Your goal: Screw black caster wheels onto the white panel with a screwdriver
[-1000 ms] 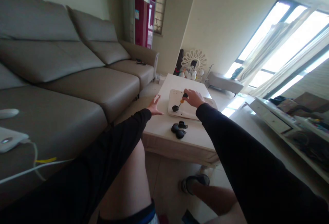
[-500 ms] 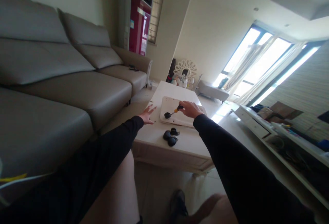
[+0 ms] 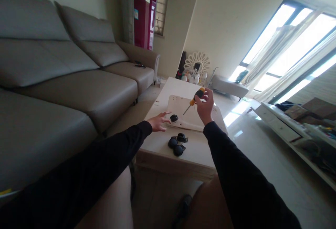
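Raised above the white board [image 3: 187, 120], my right hand [image 3: 206, 104] is closed around the yellow-and-black handle of a screwdriver [image 3: 195, 97]. The screwdriver's shaft slants down to the left, its tip apart from any part I can see. My left hand [image 3: 158, 121] is open, fingers spread, at the board's left edge. Just beyond its fingertips a black caster wheel [image 3: 174, 118] sits on the board. Nearer to me, several loose black casters [image 3: 178, 145] lie clustered on the white table [image 3: 154, 141]. Small holes mark the board's corners.
A grey leather sofa [image 3: 105, 85] runs along the left side, with a dark remote-like object [image 3: 140, 65] on its seat. To the right stands a low white cabinet [image 3: 279, 120] with cardboard boxes on top. A flower-shaped mirror frame [image 3: 198, 61] stands beyond the table.
My right hand has lifted the screwdriver away from the caster on the board and turned its handle upward. My left hand has moved right, nearer that caster. The camera view has shifted.
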`<act>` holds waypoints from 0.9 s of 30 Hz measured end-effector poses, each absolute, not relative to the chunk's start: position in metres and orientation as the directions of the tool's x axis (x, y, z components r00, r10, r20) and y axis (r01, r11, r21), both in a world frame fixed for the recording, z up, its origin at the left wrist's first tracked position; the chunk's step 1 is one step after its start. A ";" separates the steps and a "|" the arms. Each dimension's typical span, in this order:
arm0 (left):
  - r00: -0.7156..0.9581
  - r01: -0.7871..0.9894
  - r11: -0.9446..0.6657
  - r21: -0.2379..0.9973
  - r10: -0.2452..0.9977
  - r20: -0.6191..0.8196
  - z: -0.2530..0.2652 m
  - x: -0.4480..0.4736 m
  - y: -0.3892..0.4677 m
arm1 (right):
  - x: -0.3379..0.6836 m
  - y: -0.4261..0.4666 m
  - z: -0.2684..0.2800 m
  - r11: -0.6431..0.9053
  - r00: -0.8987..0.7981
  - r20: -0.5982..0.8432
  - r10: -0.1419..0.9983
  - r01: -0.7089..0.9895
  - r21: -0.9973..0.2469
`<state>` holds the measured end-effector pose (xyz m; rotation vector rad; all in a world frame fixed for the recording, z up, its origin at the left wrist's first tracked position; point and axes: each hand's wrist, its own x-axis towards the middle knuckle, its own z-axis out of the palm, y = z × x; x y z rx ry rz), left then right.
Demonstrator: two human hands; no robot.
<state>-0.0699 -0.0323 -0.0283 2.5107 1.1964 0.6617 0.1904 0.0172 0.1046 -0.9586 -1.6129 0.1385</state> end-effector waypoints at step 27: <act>0.423 0.728 -0.415 0.546 0.898 0.118 -0.025 -0.067 0.012 | 0.180 -0.013 0.007 0.767 -0.094 0.772 0.629 0.236 -0.597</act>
